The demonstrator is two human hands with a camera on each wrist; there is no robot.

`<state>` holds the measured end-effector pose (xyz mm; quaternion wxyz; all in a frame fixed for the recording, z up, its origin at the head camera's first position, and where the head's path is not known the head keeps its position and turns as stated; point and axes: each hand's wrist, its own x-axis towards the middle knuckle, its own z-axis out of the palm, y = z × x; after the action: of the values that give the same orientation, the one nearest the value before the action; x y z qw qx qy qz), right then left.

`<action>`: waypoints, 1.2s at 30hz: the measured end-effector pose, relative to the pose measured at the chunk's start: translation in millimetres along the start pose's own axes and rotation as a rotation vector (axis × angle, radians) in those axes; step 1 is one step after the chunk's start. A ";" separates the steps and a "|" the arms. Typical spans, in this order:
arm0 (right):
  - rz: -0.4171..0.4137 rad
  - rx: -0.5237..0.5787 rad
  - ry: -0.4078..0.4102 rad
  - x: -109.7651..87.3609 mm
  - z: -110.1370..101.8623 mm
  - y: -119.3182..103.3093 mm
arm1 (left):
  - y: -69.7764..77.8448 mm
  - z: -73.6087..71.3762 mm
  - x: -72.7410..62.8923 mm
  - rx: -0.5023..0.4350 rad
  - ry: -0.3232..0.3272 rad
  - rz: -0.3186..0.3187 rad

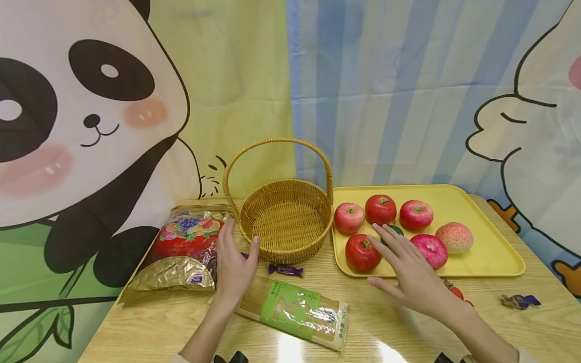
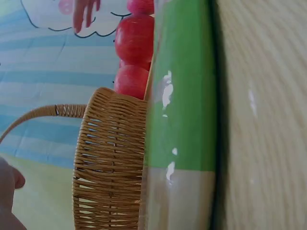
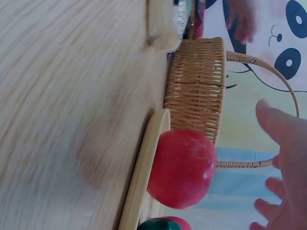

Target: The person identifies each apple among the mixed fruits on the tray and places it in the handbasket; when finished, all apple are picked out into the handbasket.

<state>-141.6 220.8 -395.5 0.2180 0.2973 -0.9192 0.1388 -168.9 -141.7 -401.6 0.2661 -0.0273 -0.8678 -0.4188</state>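
In the head view my left hand [image 1: 237,269] is held with straight fingers between a red and gold candy bag [image 1: 181,252] and a wicker basket [image 1: 286,222] with a tall handle. It holds nothing. Below it lies a clear packet of noodles [image 1: 295,310] with a green label, large in the left wrist view [image 2: 184,96]. My right hand [image 1: 417,277] hovers with spread fingers over the front edge of a yellow tray [image 1: 495,252], empty. Close to its fingertips are a red pomegranate-like fruit [image 1: 363,253] and a dark green item [image 1: 394,232], partly hidden.
Several red and pink apples [image 1: 416,215] and a peach-like fruit [image 1: 454,237] sit on the tray. A purple wrapped candy [image 1: 286,270] lies before the basket. Another wrapped candy [image 1: 520,302] and small red items [image 1: 457,292] lie at the right. Behind hangs a printed curtain [image 1: 363,101].
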 end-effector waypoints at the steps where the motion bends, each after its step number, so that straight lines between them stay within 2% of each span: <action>1: 0.017 0.025 -0.008 1.0 0.2 0.1 | -1.5 -0.4 2.5 -0.061 -0.004 -0.085; 3: 0.047 0.082 -0.024 4.2 0.7 0.5 | -4.5 -1.5 8.1 -0.166 -0.042 -0.251; 6: 0.082 0.163 -0.070 11.3 2.1 3.3 | -8.2 -4.3 16.7 -0.310 -0.146 -0.466; 8: 0.112 0.205 -0.113 16.3 2.9 6.0 | -10.8 -4.7 22.0 -0.379 -0.224 -0.559; 10: 0.142 0.233 -0.161 20.8 4.0 9.2 | -13.4 -3.6 26.3 -0.452 -0.286 -0.612; 13: 0.177 0.258 -0.222 25.8 6.0 13.6 | -18.5 -0.5 30.4 -0.553 -0.333 -0.642; 19: 0.209 0.284 -0.288 30.1 10.4 18.7 | -27.5 7.1 33.0 -0.685 -0.346 -0.681; 28: 0.228 0.298 -0.320 35.1 17.1 22.5 | -32.4 10.1 32.3 -0.739 -0.345 -0.688; 36: 0.266 0.294 -0.327 36.7 22.9 23.9 | -36.2 12.2 31.2 -0.741 -0.367 -0.667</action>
<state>-190.0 212.9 -400.6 0.0009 0.2208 -0.9432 0.2484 -210.8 -161.6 -418.4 -0.0651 0.0852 -0.6554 -0.7476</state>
